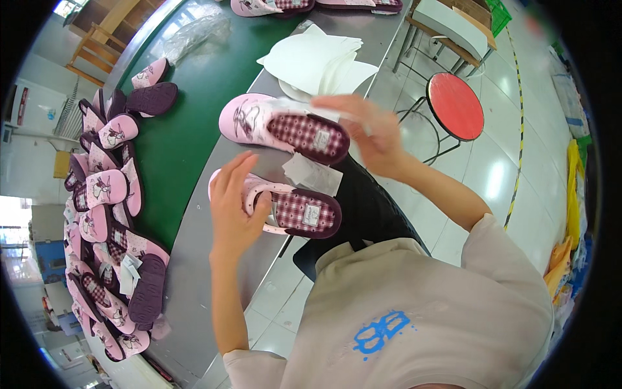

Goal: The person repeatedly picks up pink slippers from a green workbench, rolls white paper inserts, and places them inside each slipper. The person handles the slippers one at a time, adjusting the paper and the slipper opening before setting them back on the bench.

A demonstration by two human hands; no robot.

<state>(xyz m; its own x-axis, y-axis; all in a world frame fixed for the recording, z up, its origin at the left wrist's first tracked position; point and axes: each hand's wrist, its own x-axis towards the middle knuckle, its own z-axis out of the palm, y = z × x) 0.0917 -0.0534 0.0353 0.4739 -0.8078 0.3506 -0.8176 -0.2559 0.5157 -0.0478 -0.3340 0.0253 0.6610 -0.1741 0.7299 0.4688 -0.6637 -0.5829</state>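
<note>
Two pink slippers with plum checked insoles lie side by side on the grey table strip, toes pointing left. My left hand [236,201] is wrapped over the toe part of the nearer slipper [308,212], its thumb at the foot opening. My right hand [370,133] is smeared by motion beside the farther slipper [310,135], its fingertips by the upper edge. A pale patch at that edge is too blurred to name. White paper tags [313,174] lie between the two slippers.
A large heap of similar slippers [103,188] covers the left of the green table surface [194,84]. White cut-out sheets [317,61] are stacked beyond the pair. More slippers [272,5] lie at the far edge. A red round stool [455,106] stands to the right.
</note>
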